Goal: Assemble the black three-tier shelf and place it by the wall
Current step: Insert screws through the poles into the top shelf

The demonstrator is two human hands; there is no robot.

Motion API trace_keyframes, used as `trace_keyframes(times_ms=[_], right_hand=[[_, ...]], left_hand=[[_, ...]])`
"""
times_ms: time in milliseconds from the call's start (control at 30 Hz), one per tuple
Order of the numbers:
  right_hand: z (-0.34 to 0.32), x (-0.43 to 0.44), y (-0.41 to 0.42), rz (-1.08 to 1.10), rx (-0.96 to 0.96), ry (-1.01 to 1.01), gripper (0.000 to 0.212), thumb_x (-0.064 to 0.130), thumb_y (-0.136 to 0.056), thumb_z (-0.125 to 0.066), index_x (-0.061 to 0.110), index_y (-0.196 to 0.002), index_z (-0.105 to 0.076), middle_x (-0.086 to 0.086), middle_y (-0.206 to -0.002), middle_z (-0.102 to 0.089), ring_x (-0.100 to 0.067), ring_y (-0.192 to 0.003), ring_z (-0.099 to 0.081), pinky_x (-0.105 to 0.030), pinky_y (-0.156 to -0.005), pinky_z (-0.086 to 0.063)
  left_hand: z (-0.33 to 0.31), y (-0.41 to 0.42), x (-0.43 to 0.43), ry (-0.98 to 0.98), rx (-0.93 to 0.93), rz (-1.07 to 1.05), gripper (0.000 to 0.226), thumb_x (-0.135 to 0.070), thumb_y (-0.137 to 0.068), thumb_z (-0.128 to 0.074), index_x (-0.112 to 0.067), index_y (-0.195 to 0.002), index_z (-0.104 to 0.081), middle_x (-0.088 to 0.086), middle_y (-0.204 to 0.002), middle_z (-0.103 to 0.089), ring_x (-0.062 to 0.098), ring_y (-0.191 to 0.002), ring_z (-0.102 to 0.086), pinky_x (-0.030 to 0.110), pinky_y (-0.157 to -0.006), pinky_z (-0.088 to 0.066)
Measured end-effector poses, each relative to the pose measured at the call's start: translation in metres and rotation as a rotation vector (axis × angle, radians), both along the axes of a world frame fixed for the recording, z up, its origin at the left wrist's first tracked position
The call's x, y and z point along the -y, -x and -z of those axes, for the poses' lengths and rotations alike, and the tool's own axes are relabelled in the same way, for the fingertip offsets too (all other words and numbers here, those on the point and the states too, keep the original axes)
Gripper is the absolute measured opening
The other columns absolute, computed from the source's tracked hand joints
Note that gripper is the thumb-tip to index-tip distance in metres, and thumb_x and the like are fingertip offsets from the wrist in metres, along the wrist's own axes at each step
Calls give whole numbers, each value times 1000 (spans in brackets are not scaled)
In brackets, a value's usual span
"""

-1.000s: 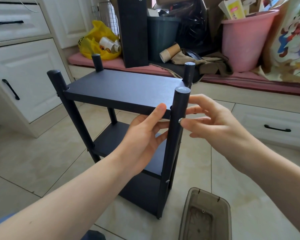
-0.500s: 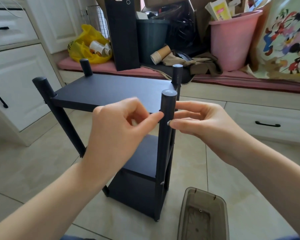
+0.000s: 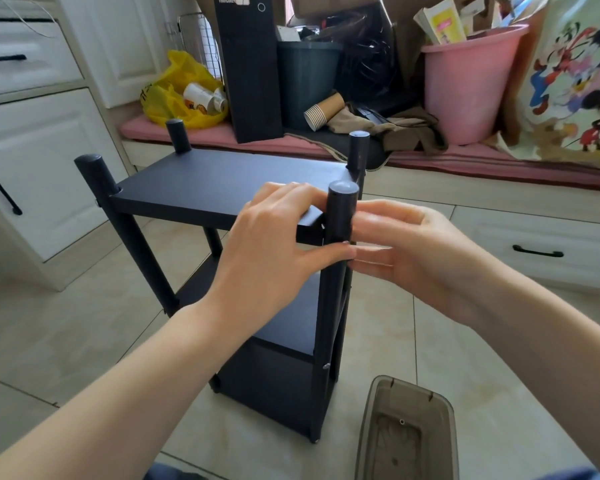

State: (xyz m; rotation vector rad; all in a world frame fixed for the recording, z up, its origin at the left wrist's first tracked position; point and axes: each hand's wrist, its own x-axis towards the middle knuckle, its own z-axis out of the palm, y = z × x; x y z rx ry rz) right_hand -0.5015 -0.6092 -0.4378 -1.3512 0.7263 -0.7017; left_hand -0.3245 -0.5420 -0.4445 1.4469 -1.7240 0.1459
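Beige floor tiles [image 3: 66,341] fill the lower part of the head view. White cabinets [image 3: 32,150] with black handles are seen at the upper left. A pink-cushioned ledge [image 3: 465,161] runs across the top of the frame. On it, from left to right, are a yellow bag [image 3: 174,95], a tall black box [image 3: 250,74], a dark bin [image 3: 305,81], stacked paper cups [image 3: 323,110] lying on their side, a pink bucket [image 3: 465,84] and a cartoon-printed bag [image 3: 575,81].

The black three-tier shelf [image 3: 205,181] is located at the centre of the frame, standing upright on the tiles, near the ledge but apart from it. All three boards are seated between four round posts. A screw head [image 3: 325,366] is visible low on the near-right post [image 3: 342,209].

The left hand [image 3: 274,251] is placed at the near-right corner of the top board. Its fingers are curved over the board's upper face and its thumb is pressed against the post below, so the corner is gripped between them. The right hand [image 3: 420,251] is held at the right of the same post, fingers nearly straight and close together, tips touching the post. A small metallic speck is seen between the two hands' fingertips; its nature cannot be told.

A brown translucent container [image 3: 371,427] lies on the tiles at the lower right, just beside the shelf's base.
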Motion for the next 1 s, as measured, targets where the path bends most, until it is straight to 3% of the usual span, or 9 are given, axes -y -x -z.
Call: trace_keyframes(times_ms=[100,200,300,400,567,733,833,1000], right_hand=[[-2,1,-6,-2,137,-214,34,29,-99,-52,9,-126,-58,-17,-112,-73,-28,-89,-73,-40,-88,-59],[0,2,-15,0,27,-161,42,40,-102,-49,7,-126,-61,-15,-106,-75,-26,-88,-74,-36,-78,-60],[1,6,-21,-20,-45,-91,48,44,-102,-49,3,-120,-65,-13,-101,-76,-24,-93,-74,-36,-79,-58],[0,9,-22,-48,-84,-47,42,44,-101,-52,7,-107,-71,-12,-97,-77,-22,-91,-75,-35,-77,-57],[0,15,-21,-92,-72,-46,29,27,-101,-54,4,-101,-71,-16,-97,-76,-31,-88,-75,-37,-75,-61],[2,17,-23,-83,-24,-46,28,18,-99,-49,3,-95,-71,-22,-98,-74,-41,-93,-72,-47,-83,-59],[2,17,-22,-87,-21,-53,29,19,-100,-49,-2,-104,-70,-21,-100,-74,-42,-97,-70,-48,-85,-59],[6,13,-18,-55,-17,-51,35,29,-103,-52,0,-119,-63,-17,-104,-75,-33,-92,-74,-39,-76,-61]], left_hand=[[0,1,-1,-7,-4,-1,47,-53,-76,-76,-17,-106,-69,-17,-97,-57,8,-99,-51,31,-84,-46],[2,2,-2,-2,-1,0,40,-46,-78,-74,-20,-109,-68,-18,-100,-58,5,-100,-56,37,-98,-47],[6,3,-3,0,57,-4,39,-40,-84,-71,-17,-114,-64,-15,-99,-68,0,-99,-55,43,-117,-32],[9,5,-5,14,110,-35,41,-43,-90,-67,-12,-116,-62,-6,-101,-75,9,-104,-59,40,-119,-25],[9,5,-6,45,226,-68,48,-44,-90,-58,-6,-119,-62,0,-104,-76,16,-99,-72,46,-119,-32],[9,6,-8,5,253,-97,54,-43,-92,-55,-3,-127,-62,5,-118,-74,21,-121,-66,50,-121,-30],[7,4,-8,-69,309,-115,63,-53,-94,-43,-13,-138,-62,4,-141,-62,20,-145,-42,55,-123,-22],[10,3,-10,-63,279,-98,60,-57,-94,-43,-19,-135,-64,-1,-141,-61,20,-138,-51,59,-121,-23]])
